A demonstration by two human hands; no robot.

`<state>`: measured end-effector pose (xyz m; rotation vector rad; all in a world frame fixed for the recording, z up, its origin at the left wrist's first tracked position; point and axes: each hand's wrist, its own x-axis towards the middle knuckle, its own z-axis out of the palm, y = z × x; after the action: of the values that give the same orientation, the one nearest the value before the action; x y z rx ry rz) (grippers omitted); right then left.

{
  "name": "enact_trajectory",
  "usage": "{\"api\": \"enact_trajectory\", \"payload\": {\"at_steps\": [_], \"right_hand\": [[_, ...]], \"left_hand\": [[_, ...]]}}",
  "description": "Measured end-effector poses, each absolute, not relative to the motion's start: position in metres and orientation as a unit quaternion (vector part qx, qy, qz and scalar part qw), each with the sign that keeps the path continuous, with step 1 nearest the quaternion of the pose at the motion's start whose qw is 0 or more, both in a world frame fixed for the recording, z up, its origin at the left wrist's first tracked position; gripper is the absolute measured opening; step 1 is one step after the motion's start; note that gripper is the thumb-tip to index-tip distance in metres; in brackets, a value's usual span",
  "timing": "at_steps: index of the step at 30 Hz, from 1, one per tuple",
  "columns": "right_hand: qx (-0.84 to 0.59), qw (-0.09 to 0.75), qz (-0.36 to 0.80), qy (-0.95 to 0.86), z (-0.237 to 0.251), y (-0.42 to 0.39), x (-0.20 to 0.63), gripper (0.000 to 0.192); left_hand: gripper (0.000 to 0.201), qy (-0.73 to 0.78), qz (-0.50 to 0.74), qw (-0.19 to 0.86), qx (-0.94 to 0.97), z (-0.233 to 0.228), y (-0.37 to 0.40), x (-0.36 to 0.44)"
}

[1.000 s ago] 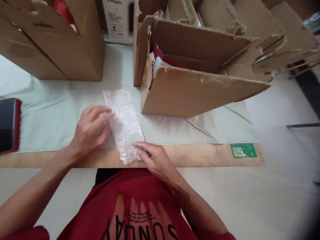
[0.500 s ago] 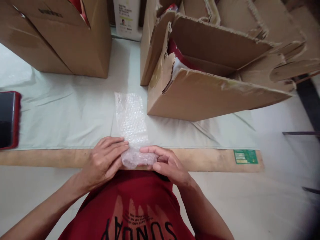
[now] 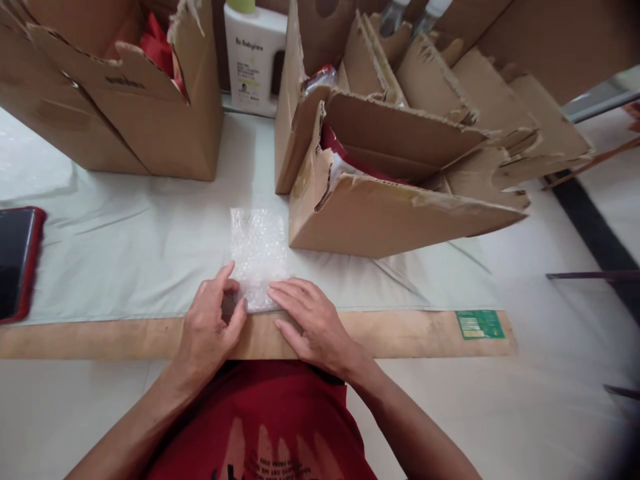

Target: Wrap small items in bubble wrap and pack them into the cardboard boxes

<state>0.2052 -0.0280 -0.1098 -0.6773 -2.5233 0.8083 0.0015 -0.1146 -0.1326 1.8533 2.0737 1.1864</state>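
Bubble wrap sheet (image 3: 259, 257) lies flat on the cloth-covered desk (image 3: 125, 253), its near end at the desk edge, just beside the torn cardboard box (image 3: 390, 213). The left hand (image 3: 213, 327) pinches the sheet's near left corner; the right hand (image 3: 313, 320) presses flat, fingers extended, on its near right edge, grasping nothing. Risk: the slick, springy film may slip or unfold if either hand eases its pressure.
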Motion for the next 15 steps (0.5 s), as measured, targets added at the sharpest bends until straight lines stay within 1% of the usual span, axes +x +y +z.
{"api": "enact_trajectory", "payload": {"at_steps": [2, 4, 7, 9, 11, 15], "right_hand": [[-0.233, 0.154, 0.214, -0.936, -0.114, -0.023, 0.199, 0.043], [-0.234, 0.117, 0.161, -0.952, -0.117, -0.019, 0.194, 0.038], [-0.227, 0.105, 0.129, -0.959, -0.113, -0.015, 0.191, 0.030], [-0.219, 0.104, 0.146, -0.959, -0.105, -0.013, 0.191, 0.027], [-0.214, 0.094, 0.199, -0.952, -0.094, -0.010, 0.193, 0.024], [-0.231, 0.065, 0.319, -0.917, -0.080, -0.001, 0.192, 0.022]], "left_hand": [[0.054, 0.679, 0.383, 0.036, 0.625, -0.134, -0.114, 0.001], [0.045, 0.673, 0.374, 0.019, 0.638, -0.132, -0.117, -0.001], [0.036, 0.640, 0.359, 0.011, 0.679, -0.126, -0.123, -0.004], [0.032, 0.612, 0.349, 0.007, 0.710, -0.122, -0.126, -0.006], [0.027, 0.584, 0.352, 0.005, 0.731, -0.120, -0.125, -0.008], [0.016, 0.561, 0.390, 0.058, 0.728, -0.120, -0.116, -0.013]]}}
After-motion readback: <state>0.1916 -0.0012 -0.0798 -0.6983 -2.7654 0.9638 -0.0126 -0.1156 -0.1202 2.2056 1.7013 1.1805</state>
